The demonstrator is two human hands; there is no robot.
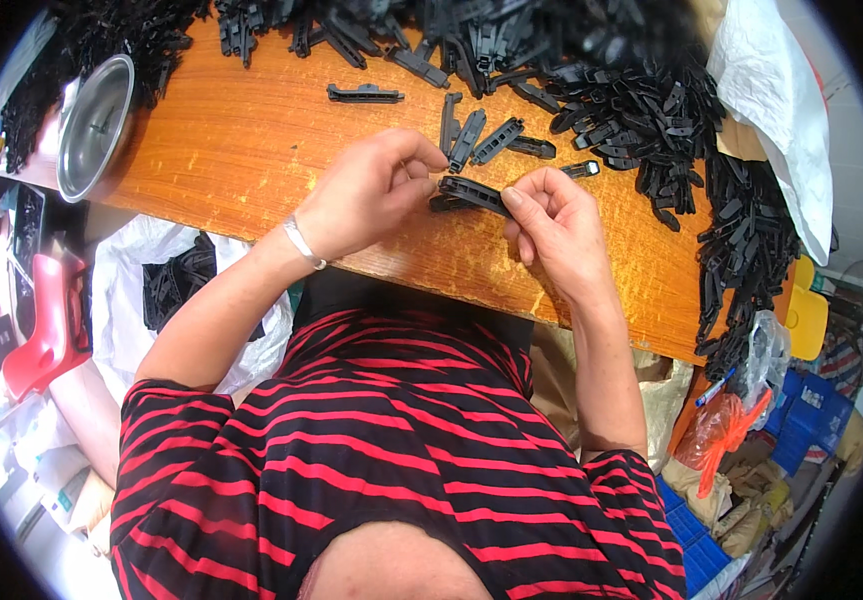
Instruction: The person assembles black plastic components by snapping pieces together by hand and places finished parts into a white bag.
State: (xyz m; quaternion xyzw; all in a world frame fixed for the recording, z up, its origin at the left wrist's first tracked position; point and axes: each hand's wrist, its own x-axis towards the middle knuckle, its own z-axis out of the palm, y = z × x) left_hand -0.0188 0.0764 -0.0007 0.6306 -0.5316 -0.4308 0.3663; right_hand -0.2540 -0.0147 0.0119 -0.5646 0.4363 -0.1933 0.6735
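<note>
My right hand (558,225) pinches the right end of a long, narrow black plastic part (473,192) with slots along its side. The piece is held just above the table's near edge. At its other end is my left hand (376,190), fingers curled and thumb near the index fingertip; whatever it may hold is too small to make out. Just beyond the hands lie several similar loose parts, among them one slotted black part (498,141) and another (466,140). A single black part (365,94) lies apart, farther left.
Heaps of black parts (641,110) cover the far and right sides of the wooden table (241,130). A metal bowl (97,128) stands at the left edge. Below it hangs a white bag (131,285) with black parts inside. A red chair (49,325) is at the left.
</note>
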